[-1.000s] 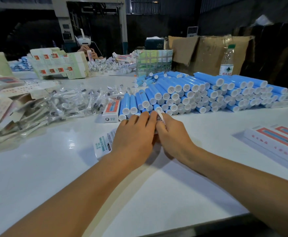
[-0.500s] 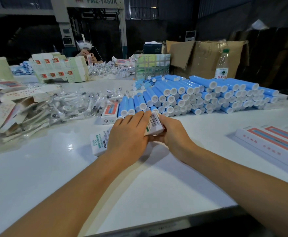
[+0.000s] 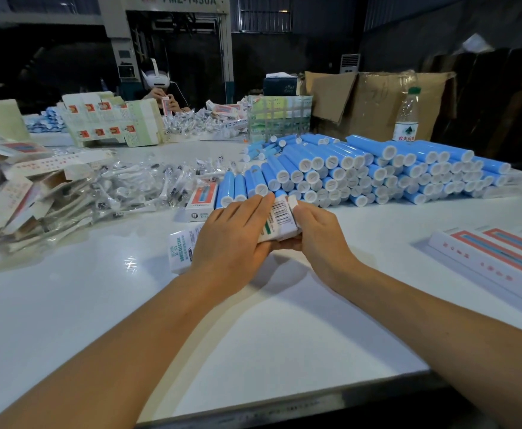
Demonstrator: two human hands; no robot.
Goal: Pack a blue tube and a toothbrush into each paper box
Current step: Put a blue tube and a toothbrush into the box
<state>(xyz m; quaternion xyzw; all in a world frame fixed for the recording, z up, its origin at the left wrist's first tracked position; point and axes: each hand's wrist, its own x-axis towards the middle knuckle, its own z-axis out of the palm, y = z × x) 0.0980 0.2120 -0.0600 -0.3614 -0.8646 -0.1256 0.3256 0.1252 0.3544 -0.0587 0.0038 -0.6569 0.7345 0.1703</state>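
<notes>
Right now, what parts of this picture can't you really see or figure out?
All in the head view:
- Inside of the paper box: the left hand and right hand cover it, so its contents are unknown.
- Second box: partly hidden under the left hand.
- Finished boxes: cut off by the right edge.
- Wrapped toothbrushes: glare blurs them, uncountable.
- Bottle label: too small to read fully.

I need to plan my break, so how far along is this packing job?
Done: a few closed boxes lie at the right. In hand: both the left hand and right hand hold one paper box, its end flap open. Left: a big stack of blue tubes, a heap of bagged toothbrushes and flat boxes. Most remains.
</notes>
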